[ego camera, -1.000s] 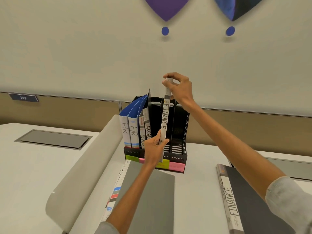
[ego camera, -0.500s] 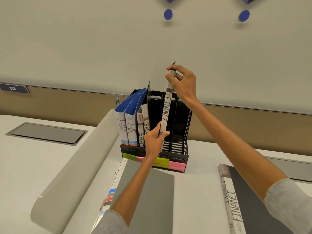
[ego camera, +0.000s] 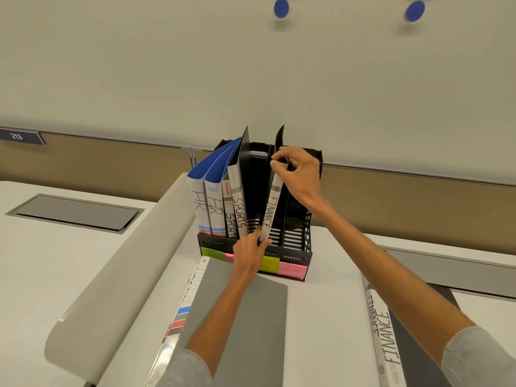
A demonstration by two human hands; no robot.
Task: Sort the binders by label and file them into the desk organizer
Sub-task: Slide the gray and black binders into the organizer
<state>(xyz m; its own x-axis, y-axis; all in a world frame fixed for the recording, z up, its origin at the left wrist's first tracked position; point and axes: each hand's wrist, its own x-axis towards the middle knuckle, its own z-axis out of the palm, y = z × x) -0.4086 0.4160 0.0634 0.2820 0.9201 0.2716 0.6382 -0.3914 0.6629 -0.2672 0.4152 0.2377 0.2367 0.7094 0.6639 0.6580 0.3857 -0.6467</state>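
Landmark: desk organizer (ego camera: 307, 227).

- Organizer's leftmost slot holds two HR binders (ego camera: 206, 208), and the next slot holds two SPORTS binders (ego camera: 237, 213). We judge both groups filed.
- Step in hand is seating the FINANCE binder (ego camera: 272, 208) in the third slot from the organizer's left.
- Left hand (ego camera: 248, 254) is at the organizer's front lip, fingers pinched on the bottom end of the spine.
- Right hand (ego camera: 300, 169) is above the organizer's middle, fingers and thumb closed on the binder's top corner.
- The binder is tilted, with its top toward the organizer's right and its foot toward the SPORTS slot.

How we'd do it well:
- Steer the foot over the lip with the left hand, clear of the divider.
- Square the spine upright with the right hand, then push straight back.
- Release the low hand first so the fingers don't get trapped at the lip.

Hard to make out:
- The spine label of the grey binder (ego camera: 240, 317) in front of the organizer is unreadable.
- The FINANCE binder's foot is behind the left hand, so we can't tell if it's past the lip.
- The yellow tag (ego camera: 269, 265) on the organizer's front is partly covered, and the pink tag (ego camera: 293, 270) is too blurred to read.
- The second FINANCE binder (ego camera: 385, 336) lies on the table (ego camera: 326, 317) front-right of the organizer, cut off at the frame bottom.
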